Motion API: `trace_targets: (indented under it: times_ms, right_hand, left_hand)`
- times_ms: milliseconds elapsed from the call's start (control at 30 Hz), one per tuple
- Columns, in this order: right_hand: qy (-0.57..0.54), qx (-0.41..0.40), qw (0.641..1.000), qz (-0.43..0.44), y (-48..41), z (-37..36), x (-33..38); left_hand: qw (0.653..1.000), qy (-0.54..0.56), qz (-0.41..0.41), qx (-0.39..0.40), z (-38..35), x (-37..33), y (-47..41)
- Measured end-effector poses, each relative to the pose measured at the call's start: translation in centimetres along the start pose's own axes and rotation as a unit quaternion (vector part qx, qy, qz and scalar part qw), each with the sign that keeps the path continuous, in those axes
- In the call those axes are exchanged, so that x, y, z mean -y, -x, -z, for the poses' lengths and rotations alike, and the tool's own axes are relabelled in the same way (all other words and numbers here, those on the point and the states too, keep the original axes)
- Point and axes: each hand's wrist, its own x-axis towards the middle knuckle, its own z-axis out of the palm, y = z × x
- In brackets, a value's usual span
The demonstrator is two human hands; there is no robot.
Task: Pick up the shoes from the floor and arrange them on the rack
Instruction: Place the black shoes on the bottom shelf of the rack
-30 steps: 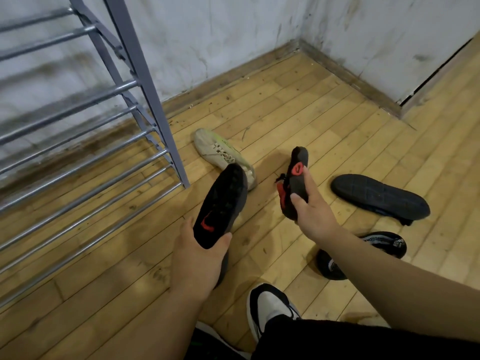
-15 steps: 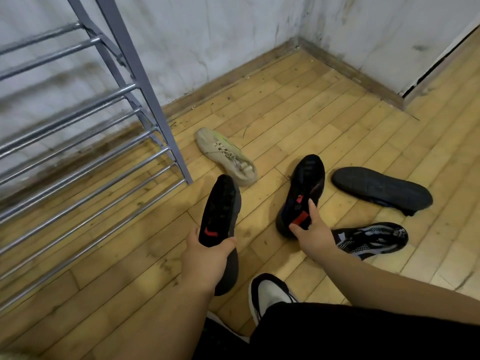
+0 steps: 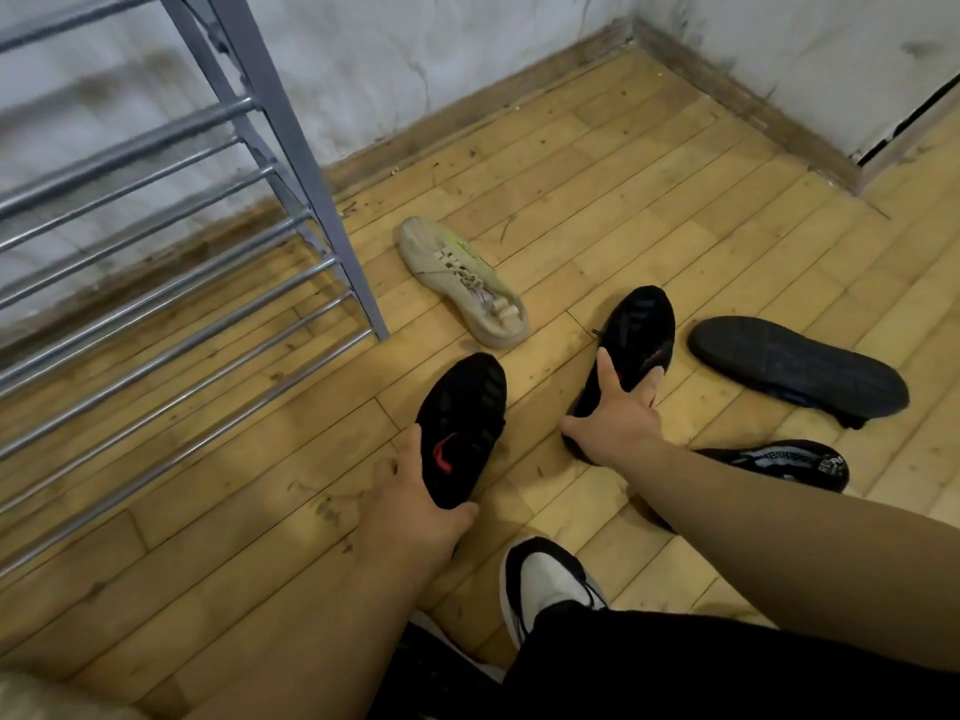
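As fingers (image 3: pixel 409 443) of our left hand (image 3: pixel 415 506) clamp the near shoe (image 3: pixel 462 407) and our right hand (image 3: pixel 615 431) the far shoe (image 3: pixel 641 330), the rack (image 3: pixel 293 148) stands left.

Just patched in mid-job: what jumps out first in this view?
Both hands hold black shoes at the centre: the left hand grips a black shoe with a red mark, and the right hand grips a second black shoe beside it. A beige shoe lies by the foot of the metal rack at left, and a sole-up black shoe lies at far right.
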Motion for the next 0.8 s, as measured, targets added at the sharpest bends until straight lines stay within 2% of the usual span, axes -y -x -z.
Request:
trace_targets:
  times_ms: [133, 233, 367, 467, 567, 633, 800]
  right_hand:
    - [0.030, 0.017, 0.999, -0.015, -0.2, 0.2, 0.6]
    - [0.012, 0.028, 0.999, -0.022, 0.0, 0.4, 1.2]
    - [-0.067, 0.013, 0.998, 0.003, 1.8, 0.2, 1.9]
    - [-0.116, -0.007, 0.990, 0.085, 5.6, -0.8, 3.2]
    - [-0.084, -0.026, 0.969, 0.229, 9.9, -1.9, 4.3]
    - [-0.042, 0.020, 0.947, 0.317, 12.3, -2.6, 4.6]
    - [0.108, 0.149, 0.886, 0.426, 15.3, -3.9, 5.3]
  left_hand:
    - [0.999, -0.033, -0.026, 0.017, -0.7, 1.1, -0.2]
    - [0.999, 0.012, -0.048, 0.006, -0.4, 1.8, 0.0]
    - [0.992, 0.098, -0.069, -0.037, 1.1, 2.5, 0.5]
    - [0.986, 0.134, -0.057, -0.079, 2.6, 3.3, 2.0]
    - [0.985, 0.125, -0.035, -0.112, 4.2, 4.3, 4.3]
    - [0.983, 0.118, -0.022, -0.136, 5.4, 5.5, 6.0]
    - [0.978, 0.090, 0.018, -0.185, 7.1, 9.4, 9.6]
